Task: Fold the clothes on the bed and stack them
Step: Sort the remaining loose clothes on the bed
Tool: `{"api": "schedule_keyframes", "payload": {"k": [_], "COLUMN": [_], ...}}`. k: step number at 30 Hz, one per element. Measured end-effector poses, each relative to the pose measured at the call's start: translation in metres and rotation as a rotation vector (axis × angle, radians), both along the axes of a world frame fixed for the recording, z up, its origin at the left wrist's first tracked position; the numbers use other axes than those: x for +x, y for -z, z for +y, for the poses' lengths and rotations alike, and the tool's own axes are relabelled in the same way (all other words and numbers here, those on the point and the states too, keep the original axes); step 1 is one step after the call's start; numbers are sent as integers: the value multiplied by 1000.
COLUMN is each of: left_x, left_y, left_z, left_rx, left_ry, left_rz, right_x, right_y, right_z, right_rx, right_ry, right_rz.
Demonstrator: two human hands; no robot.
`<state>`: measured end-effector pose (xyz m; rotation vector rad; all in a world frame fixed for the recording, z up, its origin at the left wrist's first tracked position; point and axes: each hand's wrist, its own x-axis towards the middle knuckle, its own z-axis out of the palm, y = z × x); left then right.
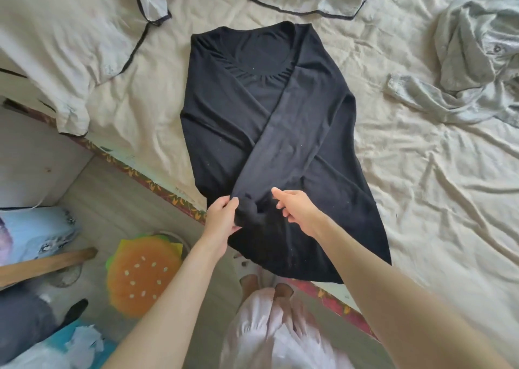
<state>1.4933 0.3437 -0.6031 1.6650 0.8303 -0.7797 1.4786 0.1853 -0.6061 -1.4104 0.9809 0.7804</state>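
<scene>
On bed | left hand fingers pinching black top cuff | right hand fingers relaxed

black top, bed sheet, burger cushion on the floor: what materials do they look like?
Black top: looks like thin, matte stretch knit; it drapes limply and gathers finely below the neckline. Bed sheet: probably woven cotton or a blend, cream, matte, with sharp creases throughout. Burger cushion: seems like soft plush fabric over stuffing, with a rounded puffy shape and printed or sewn seed marks; the fibre itself cannot be told.
</scene>
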Motion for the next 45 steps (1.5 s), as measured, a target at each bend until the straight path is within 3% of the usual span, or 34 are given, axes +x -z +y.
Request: {"api": "schedule_keyframes", "payload": {"k": [3, 8, 12, 14, 17, 21, 23, 28, 32, 36, 45], "left_x": [-2, -5, -17, -22, -24, -28, -30, -36, -49, -57, -8], "left_y": [5, 14, 15, 12, 10, 8, 7, 8, 21, 41, 70], "left_z": [8, 28, 51, 61, 72, 78, 80, 91, 93, 99, 96], "left_rx": [-44, -171, -224, -193, -142, -179, -181, -392, -176, -8, 106], "left_ry": [72, 187, 224, 198, 185, 205, 253, 176, 216, 390, 300], "left_rz": [-4, 19, 84, 70, 16, 29, -3, -63, -30, 148, -123], "right_x": [-11, -32, -47, -47, -48, -55, -59, -69, -78, -92, -103], "right_y": [5, 12, 12, 9, 6, -5, -10, -16, -5, 14, 16], "right_z": [14, 32, 48, 53, 54, 57, 62, 76, 82, 74, -6], "right_rx": [6, 423, 535, 450, 107, 185, 91, -124, -154, -172, -836], "right_ry": [-3, 534, 567, 560, 422, 435, 378, 353, 293, 190, -248], "right_rz": [-16, 26, 127, 145, 81, -75, -125, -273, -125, 118, -187]}}
